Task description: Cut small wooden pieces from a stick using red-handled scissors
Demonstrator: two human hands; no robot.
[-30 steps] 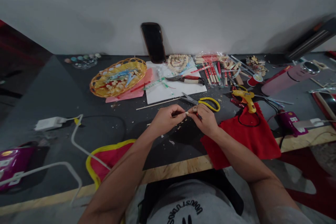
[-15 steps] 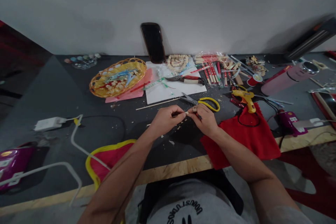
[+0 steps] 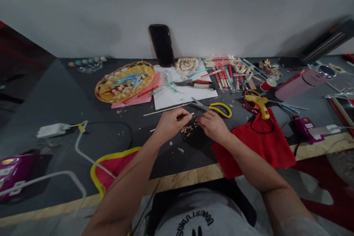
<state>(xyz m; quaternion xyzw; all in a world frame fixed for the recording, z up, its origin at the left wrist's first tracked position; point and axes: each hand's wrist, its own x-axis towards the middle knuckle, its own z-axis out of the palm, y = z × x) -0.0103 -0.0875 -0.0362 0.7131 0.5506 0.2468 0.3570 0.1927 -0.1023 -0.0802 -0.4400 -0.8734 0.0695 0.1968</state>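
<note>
My left hand (image 3: 173, 122) pinches a thin wooden stick (image 3: 192, 114). Its pale tip pokes out past the fingertips, and a length of stick shows behind the hand. My right hand (image 3: 212, 124) is a short way to the right, fingers pressed together low over the table; whatever is between them is hidden. Below and between the hands lies a small pile of cut wooden bits (image 3: 186, 129). Just beyond the right hand rest scissors with yellow handles (image 3: 221, 110), blades pointing left. Another thin stick (image 3: 166, 109) lies behind the left hand.
At the back are a woven basket (image 3: 96, 92), a phone (image 3: 161, 45) against the wall, pliers (image 3: 201, 84) on white paper and bundled red-ended sticks (image 3: 222, 77). To the right are a yellow glue gun (image 3: 257, 103), red cloth (image 3: 257, 147) and a pink bottle (image 3: 306, 81). A white cable (image 3: 80, 151) crosses the left.
My hands, which met at the stick's tip, have moved apart. The right one has dropped slightly and turned palm down, and the pile of wooden bits now shows between them.
</note>
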